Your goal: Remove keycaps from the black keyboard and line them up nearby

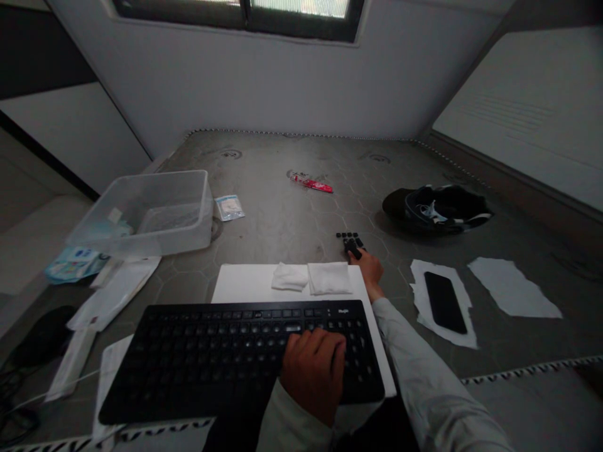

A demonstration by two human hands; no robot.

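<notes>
Well left of both grips stands a tub (183, 242). The keyboard (202, 351) lies under the left hand (313, 364), whose fingers curl down; I can't tell whether they pinch anything. Just ahead of the right hand (370, 266), loose keys (350, 235) sit on the counter (264, 232): some, I judge, are already off; how many remain is too dark to see. The right hand's fingertips touch that cluster, perhaps pinching one; I can't tell.

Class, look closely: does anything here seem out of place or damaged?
Yes: small black pieces, apparently loose keycaps, lie by the right hand, beyond the keyboard. That looks odd because keys normally sit in place.
</notes>
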